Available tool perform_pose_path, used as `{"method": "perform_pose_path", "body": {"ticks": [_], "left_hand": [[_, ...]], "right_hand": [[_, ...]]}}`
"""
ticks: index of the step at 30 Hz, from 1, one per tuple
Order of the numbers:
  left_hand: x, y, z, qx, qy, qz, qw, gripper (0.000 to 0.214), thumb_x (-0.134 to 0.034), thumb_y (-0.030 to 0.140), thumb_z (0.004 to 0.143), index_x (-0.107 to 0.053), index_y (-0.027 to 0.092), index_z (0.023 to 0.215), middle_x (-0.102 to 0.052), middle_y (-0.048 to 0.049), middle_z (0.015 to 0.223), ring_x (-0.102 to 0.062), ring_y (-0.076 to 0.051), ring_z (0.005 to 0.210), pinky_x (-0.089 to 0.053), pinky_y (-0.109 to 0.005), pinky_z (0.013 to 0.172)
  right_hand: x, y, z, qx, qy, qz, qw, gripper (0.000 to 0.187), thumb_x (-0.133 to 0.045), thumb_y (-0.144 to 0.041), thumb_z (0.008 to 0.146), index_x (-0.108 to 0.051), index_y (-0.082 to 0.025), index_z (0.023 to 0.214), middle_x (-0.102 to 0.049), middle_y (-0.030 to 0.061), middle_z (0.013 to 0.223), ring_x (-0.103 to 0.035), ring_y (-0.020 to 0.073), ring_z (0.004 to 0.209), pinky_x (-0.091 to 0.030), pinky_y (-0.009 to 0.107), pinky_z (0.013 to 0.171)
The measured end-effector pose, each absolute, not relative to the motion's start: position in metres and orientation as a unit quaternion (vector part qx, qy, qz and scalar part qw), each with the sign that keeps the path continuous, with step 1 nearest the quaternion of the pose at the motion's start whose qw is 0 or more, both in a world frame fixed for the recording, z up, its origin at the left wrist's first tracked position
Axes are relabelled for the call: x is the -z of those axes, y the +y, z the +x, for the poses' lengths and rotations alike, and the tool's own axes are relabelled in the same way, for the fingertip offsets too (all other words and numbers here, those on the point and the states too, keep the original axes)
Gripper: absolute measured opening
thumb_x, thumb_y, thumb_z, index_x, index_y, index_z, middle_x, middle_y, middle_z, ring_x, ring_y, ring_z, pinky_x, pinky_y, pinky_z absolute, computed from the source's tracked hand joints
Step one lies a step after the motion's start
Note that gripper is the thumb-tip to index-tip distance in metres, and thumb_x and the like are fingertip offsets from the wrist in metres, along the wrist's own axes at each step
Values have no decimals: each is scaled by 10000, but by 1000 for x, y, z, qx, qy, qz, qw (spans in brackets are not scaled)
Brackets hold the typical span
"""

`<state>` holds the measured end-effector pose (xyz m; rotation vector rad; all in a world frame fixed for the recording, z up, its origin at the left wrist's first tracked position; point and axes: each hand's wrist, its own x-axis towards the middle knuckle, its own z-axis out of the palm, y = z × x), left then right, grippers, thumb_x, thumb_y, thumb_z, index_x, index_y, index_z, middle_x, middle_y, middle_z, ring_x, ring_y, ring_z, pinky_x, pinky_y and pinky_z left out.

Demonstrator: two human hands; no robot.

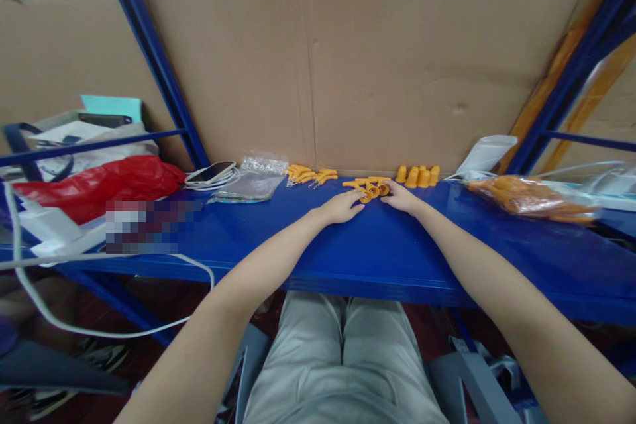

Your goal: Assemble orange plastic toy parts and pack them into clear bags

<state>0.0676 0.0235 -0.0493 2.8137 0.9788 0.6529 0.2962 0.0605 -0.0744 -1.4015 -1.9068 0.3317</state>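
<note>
Grey cloth trousers (313, 358); beyond, flared orange plastic pieces (373, 193), mouths trousers-side; left hand (344, 207), right hand (402, 199) flanking equally close, grip closure unclear.

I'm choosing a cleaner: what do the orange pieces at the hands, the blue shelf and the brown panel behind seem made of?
Orange pieces: probably moulded plastic, smooth, from their even colour.
Blue shelf: likely painted metal, semi-gloss, given its soft reflections.
Brown panel: matt cardboard, from its crease and dents.
</note>
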Motion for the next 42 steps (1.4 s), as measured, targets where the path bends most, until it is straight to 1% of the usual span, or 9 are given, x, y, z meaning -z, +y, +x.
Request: {"method": "perform_pose_path", "body": {"ticks": [3,7,12,16,19,25,31,39,42], "left_hand": [[45,31,65,-253,316,913,43,271,-510,222,920,-654,201,1149,-676,-65,1256,-610,-204,1194,-444,-378,1066],[39,44,48,-303,443,844,1,261,-499,203,913,-668,162,1108,-702,-114,1177,-640,-249,1135,-464,-404,1029],[44,62,18,-262,589,764,-1,369,-565,211,850,-627,150,1209,-640,-195,1279,-580,-363,1224,-414,-566,1045],[51,70,8,-174,618,766,36,401,-548,276,863,-613,177,1246,-580,-209,1361,-546,-379,1261,-384,-635,1028],[51,71,13,-169,587,792,15,345,-525,267,868,-655,195,1179,-637,-165,1302,-572,-335,1236,-417,-585,1018],[41,58,28,-170,491,854,-3,283,-470,198,878,-746,149,834,-758,-118,963,-692,-240,948,-516,-358,917],[37,54,36,-234,451,860,37,285,-496,148,847,-741,159,992,-758,-47,938,-689,-180,861,-532,-277,849],[48,66,17,-144,576,804,-1,406,-527,286,888,-600,229,1283,-600,-98,1362,-546,-287,1261,-443,-432,1040],[49,69,13,-143,587,797,13,449,-484,305,919,-530,219,1357,-544,-104,1425,-509,-274,1308,-420,-419,1070]], "right_hand": [[71,58,296,-96,-748,-562,341,566,-616,-99,711,-577,-133,1275,-656,150,1253,-622,277,1164,-446,461,1052],[64,50,296,-77,-737,-616,267,533,-597,-235,808,-553,-79,1316,-613,209,1310,-606,328,1191,-451,464,1037],[60,44,301,-47,-761,-616,200,399,-562,-339,879,-656,-165,1226,-679,149,1231,-640,327,1139,-489,440,987],[58,42,302,-50,-768,-611,188,424,-535,-350,900,-646,-133,1247,-653,166,1270,-633,324,1152,-473,436,1006],[58,42,301,-63,-759,-622,183,456,-532,-370,907,-628,-110,1270,-622,184,1311,-612,328,1185,-450,436,1030],[62,47,306,-42,-775,-604,181,460,-522,-445,912,-642,-168,1259,-656,131,1280,-617,295,1175,-461,396,1013],[58,43,304,-56,-770,-621,139,540,-458,-478,943,-563,-159,1367,-577,121,1390,-545,288,1273,-397,372,1081],[52,35,297,-59,-764,-632,120,542,-413,-419,967,-514,-113,1404,-512,147,1448,-498,281,1324,-364,360,1109],[50,33,295,-60,-756,-642,108,556,-392,-395,976,-487,-67,1414,-494,175,1456,-498,283,1324,-362,351,1109]]}}
